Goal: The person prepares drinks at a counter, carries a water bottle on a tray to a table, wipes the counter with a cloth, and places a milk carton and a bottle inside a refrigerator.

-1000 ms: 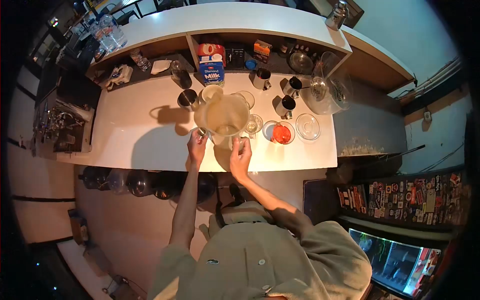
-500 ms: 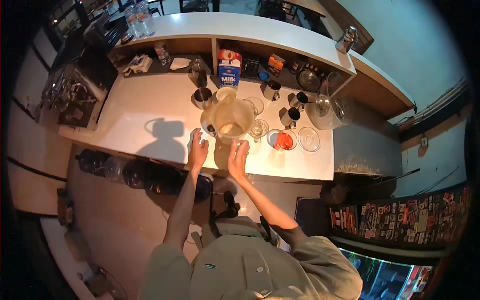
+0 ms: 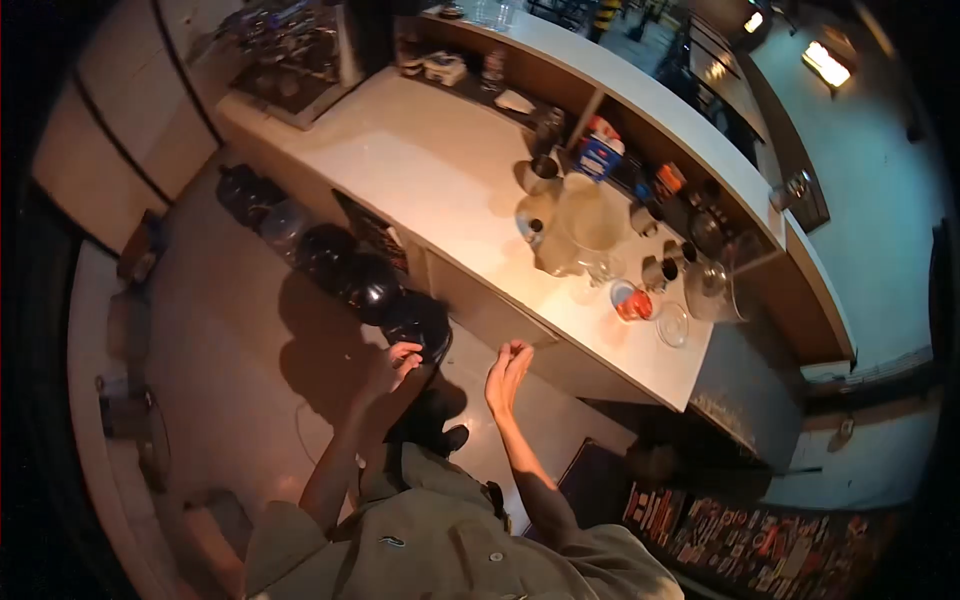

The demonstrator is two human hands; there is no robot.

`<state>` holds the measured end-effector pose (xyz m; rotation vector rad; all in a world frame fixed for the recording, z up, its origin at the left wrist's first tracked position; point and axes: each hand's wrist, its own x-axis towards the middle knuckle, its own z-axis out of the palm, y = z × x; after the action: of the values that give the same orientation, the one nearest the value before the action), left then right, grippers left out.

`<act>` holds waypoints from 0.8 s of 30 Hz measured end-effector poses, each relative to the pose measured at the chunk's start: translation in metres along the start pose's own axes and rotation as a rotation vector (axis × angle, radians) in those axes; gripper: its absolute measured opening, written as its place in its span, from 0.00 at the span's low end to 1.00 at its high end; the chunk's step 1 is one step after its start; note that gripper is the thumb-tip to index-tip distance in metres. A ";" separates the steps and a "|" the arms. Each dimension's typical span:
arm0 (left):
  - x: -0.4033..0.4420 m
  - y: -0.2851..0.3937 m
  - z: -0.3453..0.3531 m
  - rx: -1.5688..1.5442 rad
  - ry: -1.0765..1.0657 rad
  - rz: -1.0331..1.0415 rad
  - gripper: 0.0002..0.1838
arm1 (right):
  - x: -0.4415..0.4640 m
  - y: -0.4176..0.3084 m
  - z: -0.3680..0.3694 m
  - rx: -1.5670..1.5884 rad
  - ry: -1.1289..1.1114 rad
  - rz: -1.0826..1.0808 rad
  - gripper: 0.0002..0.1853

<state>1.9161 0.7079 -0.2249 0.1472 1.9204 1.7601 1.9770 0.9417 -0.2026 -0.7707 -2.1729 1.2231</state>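
My left hand (image 3: pixel 398 366) hangs in front of the counter near the round black containers, its fingers loosely curled and apart from the thumb, with nothing visible in it. Just off the counter's front edge, my right hand (image 3: pixel 509 374) has its fingers extended close together and seems to hold nothing. Beyond both hands, a large translucent jug (image 3: pixel 591 213) stands on the white counter (image 3: pixel 400 165). Beside it are a clear glass cup (image 3: pixel 601 268), a container with red contents (image 3: pixel 632 303) and a clear round dish (image 3: pixel 673 325). Metal cups (image 3: pixel 657 274) stand farther right.
A blue and white milk carton (image 3: pixel 600 158) stands near the back shelf. A big clear tub (image 3: pixel 718 292) sits at the counter's right end. Several dark round containers (image 3: pixel 369 286) line the floor beneath the counter. A metal shaker (image 3: pixel 792 190) rests on the upper ledge.
Both hands have come away from the jug and off the counter. My view has turned left and tilted, so the counter now runs diagonally, with the jug farther right.
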 end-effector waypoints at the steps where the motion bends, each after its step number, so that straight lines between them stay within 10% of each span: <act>1: -0.011 -0.007 -0.015 -0.039 0.008 0.001 0.16 | -0.012 -0.005 0.005 0.061 -0.133 0.023 0.14; 12: -0.125 -0.003 -0.221 0.060 0.373 0.169 0.16 | -0.123 -0.035 0.196 0.251 -1.003 -0.060 0.07; 24: -0.193 -0.049 -0.519 -0.071 0.668 0.150 0.17 | -0.226 -0.257 0.491 0.142 -1.484 -0.317 0.09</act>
<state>1.8635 0.1554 -0.2061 -0.3800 2.3329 2.1616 1.7449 0.3909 -0.2374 0.8788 -2.9396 2.0339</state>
